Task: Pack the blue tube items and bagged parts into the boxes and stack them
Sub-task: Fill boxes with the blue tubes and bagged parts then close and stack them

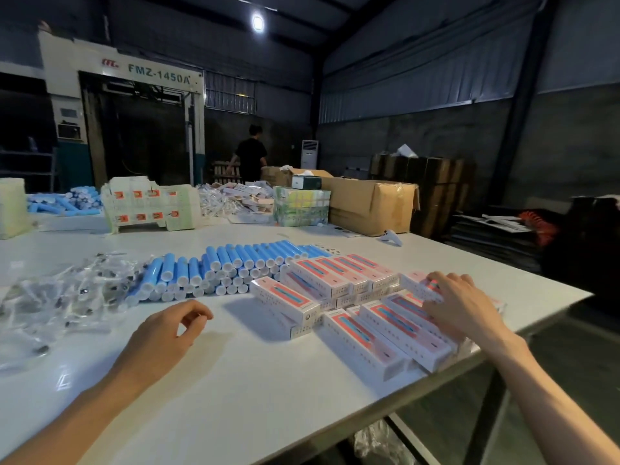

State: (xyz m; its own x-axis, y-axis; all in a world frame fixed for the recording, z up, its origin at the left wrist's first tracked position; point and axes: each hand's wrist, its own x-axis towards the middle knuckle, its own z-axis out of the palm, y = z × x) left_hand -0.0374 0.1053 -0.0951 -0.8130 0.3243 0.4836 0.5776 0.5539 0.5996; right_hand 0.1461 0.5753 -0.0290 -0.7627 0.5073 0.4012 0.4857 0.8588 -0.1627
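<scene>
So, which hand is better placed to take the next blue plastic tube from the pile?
Left. The left hand hovers empty just before the pile of blue plastic tubes; the right hand lies on the pink-and-white cardboard boxes, farther away.

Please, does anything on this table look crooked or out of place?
Yes. The pink-and-white boxes lie in a loose, overlapping heap, not a squared stack, and the rightmost ones sit right at the edge of the table. The blue tubes lie in tidy layers.
</scene>
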